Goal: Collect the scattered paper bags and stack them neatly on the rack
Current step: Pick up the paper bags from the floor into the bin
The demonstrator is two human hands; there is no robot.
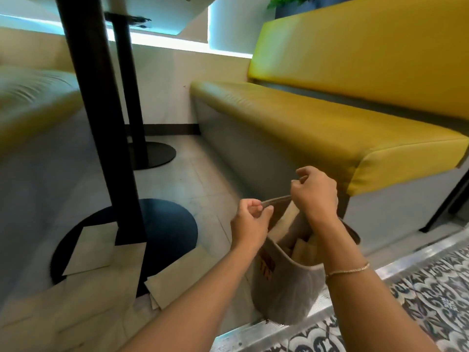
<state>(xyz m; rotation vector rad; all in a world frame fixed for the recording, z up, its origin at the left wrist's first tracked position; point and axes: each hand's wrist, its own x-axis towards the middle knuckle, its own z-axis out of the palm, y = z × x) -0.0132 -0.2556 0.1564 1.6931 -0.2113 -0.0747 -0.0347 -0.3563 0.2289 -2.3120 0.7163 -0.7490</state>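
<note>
Several flat brown paper bags (pixel 106 273) lie scattered on the floor around the round black table base (pixel 165 224) at the lower left. A grey fabric tote bag (pixel 286 293) hangs in front of me with brown paper bags (pixel 304 246) standing inside it. My left hand (pixel 250 224) pinches the tote's strap on the left. My right hand (pixel 316 193) grips the strap higher up on the right, its fingers curled. No rack is in view.
A black table post (pixel 96 118) rises at left, a second post with its base (pixel 149 154) behind it. A yellow cushioned bench (pixel 317 123) runs along the right, another blurred bench (pixel 30 105) at left. Patterned tiles (pixel 418 306) cover the lower right floor.
</note>
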